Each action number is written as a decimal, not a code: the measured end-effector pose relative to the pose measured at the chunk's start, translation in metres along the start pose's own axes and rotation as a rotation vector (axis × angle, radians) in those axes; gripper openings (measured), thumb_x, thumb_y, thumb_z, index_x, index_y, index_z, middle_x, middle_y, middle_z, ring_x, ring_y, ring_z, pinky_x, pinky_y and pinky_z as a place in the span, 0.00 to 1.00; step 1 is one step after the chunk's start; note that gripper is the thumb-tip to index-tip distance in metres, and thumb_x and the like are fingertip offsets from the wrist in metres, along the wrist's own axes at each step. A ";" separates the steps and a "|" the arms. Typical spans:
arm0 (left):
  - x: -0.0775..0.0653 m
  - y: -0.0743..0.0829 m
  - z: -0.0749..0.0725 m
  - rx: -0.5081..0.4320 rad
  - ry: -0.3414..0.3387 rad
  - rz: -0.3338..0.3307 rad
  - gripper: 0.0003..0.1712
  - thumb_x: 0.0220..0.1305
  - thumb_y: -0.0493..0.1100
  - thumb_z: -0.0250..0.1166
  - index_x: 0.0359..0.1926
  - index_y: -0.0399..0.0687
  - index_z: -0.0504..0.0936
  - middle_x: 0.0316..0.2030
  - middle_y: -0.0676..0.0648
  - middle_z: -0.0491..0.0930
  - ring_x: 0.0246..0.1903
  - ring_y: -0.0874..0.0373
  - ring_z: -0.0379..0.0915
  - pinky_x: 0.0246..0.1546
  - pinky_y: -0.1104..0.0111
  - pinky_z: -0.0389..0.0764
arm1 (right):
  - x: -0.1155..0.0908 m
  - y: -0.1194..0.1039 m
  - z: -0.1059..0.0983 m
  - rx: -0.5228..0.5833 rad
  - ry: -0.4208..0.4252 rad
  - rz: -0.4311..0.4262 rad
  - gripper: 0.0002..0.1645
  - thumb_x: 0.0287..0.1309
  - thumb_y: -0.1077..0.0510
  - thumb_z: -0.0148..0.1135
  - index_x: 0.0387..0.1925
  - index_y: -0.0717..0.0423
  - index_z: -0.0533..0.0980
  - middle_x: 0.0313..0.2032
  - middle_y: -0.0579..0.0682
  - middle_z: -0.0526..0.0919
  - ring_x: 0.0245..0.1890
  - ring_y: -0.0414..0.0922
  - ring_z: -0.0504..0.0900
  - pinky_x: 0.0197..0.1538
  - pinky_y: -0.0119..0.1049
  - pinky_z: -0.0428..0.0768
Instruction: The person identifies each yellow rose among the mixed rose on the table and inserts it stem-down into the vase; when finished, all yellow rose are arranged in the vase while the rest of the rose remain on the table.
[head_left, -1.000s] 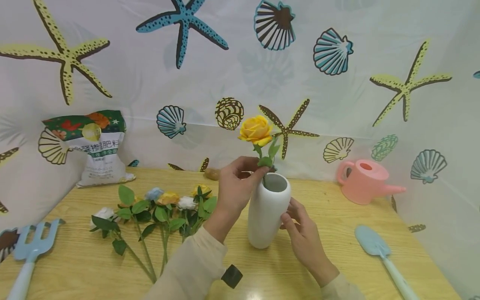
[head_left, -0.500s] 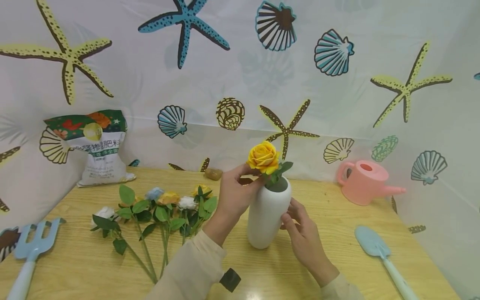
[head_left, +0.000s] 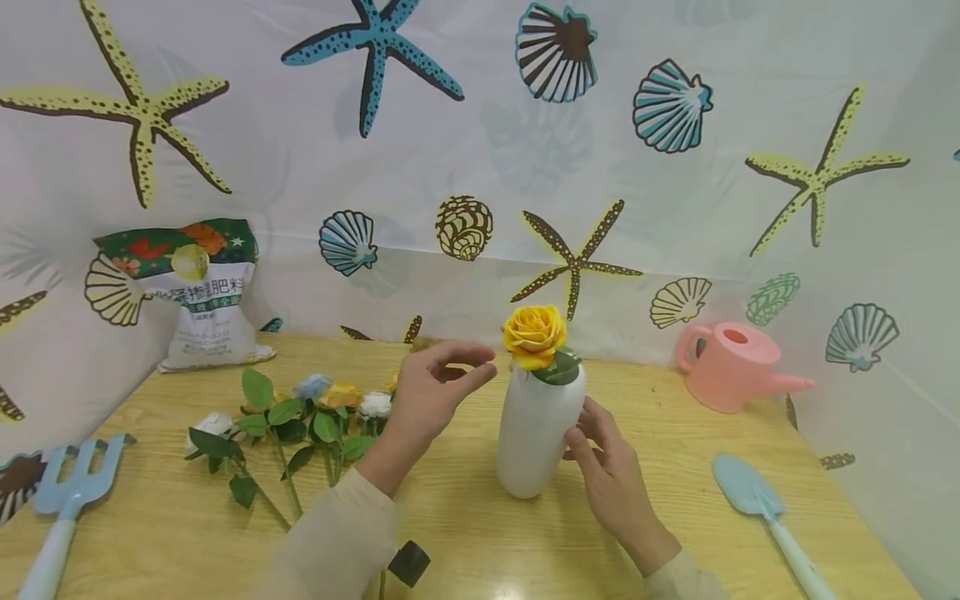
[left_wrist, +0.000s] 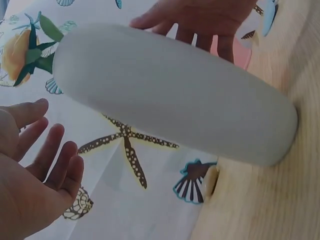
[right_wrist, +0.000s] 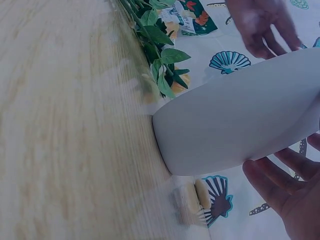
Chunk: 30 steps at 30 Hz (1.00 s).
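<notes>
A white vase point(head_left: 538, 433) stands on the wooden table, leaning slightly in the head view. From its mouth a yellow rose point(head_left: 534, 336) rises, its bloom just over the rim and green leaves point(head_left: 561, 367) at the opening; its stem is hidden inside. My right hand point(head_left: 617, 483) holds the vase's right side, fingertips point(right_wrist: 252, 167) against its wall. To the left of the rose is my left hand point(head_left: 433, 392), apart from flower and vase, its fingers loosely bent with nothing between them. In the left wrist view those fingers point(left_wrist: 55, 155) are spread below the vase's mouth.
Several artificial roses point(head_left: 330, 417), white, blue and yellow, lie left of the left forearm. A blue hand fork point(head_left: 75, 487) is at far left, a fertilizer bag point(head_left: 210, 321) behind. A pink watering can point(head_left: 727, 367) and a blue trowel point(head_left: 750, 487) stand and lie at right.
The yellow rose has gone down into the vase until its bloom sits over the rim. My left hand has let go of it and moved left. The right hand stays at the vase.
</notes>
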<state>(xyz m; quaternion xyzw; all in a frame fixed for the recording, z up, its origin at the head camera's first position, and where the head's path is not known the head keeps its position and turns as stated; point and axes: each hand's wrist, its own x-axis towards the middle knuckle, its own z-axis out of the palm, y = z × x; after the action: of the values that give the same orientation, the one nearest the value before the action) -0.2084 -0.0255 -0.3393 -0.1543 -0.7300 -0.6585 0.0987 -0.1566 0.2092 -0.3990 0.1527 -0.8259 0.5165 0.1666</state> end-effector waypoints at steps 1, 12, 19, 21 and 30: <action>-0.002 -0.003 -0.006 0.009 0.006 -0.015 0.12 0.63 0.40 0.72 0.47 0.44 0.87 0.45 0.44 0.86 0.45 0.51 0.82 0.46 0.69 0.83 | 0.000 0.000 0.000 0.001 0.000 -0.002 0.25 0.76 0.62 0.50 0.71 0.57 0.64 0.60 0.61 0.80 0.51 0.32 0.80 0.45 0.41 0.87; -0.039 -0.022 -0.063 0.372 -0.057 -0.226 0.14 0.64 0.38 0.70 0.50 0.40 0.83 0.41 0.44 0.85 0.40 0.55 0.83 0.42 0.61 0.84 | -0.001 -0.003 -0.002 -0.014 0.010 0.008 0.25 0.76 0.61 0.50 0.70 0.57 0.64 0.59 0.60 0.80 0.50 0.31 0.79 0.45 0.39 0.87; -0.062 -0.028 -0.072 0.599 -0.151 -0.333 0.24 0.59 0.41 0.74 0.54 0.38 0.80 0.30 0.51 0.83 0.27 0.61 0.78 0.27 0.65 0.79 | 0.000 -0.001 -0.001 -0.007 0.012 0.000 0.25 0.76 0.62 0.50 0.70 0.57 0.65 0.59 0.61 0.80 0.50 0.30 0.79 0.44 0.36 0.87; -0.066 -0.030 -0.071 0.620 -0.163 -0.362 0.29 0.57 0.41 0.76 0.57 0.37 0.78 0.29 0.51 0.83 0.26 0.60 0.78 0.26 0.64 0.79 | 0.000 -0.001 -0.001 -0.009 0.011 0.002 0.25 0.76 0.62 0.50 0.70 0.57 0.64 0.59 0.61 0.80 0.50 0.30 0.79 0.45 0.36 0.87; -0.073 -0.045 -0.067 0.644 -0.155 -0.383 0.33 0.48 0.35 0.79 0.56 0.34 0.76 0.28 0.49 0.81 0.26 0.58 0.76 0.27 0.64 0.78 | 0.000 -0.003 0.001 0.002 0.010 0.003 0.25 0.76 0.62 0.50 0.70 0.60 0.64 0.58 0.62 0.80 0.49 0.30 0.79 0.44 0.39 0.87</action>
<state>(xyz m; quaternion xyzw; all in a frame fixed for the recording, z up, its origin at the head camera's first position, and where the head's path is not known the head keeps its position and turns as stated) -0.1598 -0.1032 -0.3990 -0.0255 -0.9203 -0.3884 -0.0380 -0.1554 0.2067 -0.3972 0.1491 -0.8249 0.5182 0.1697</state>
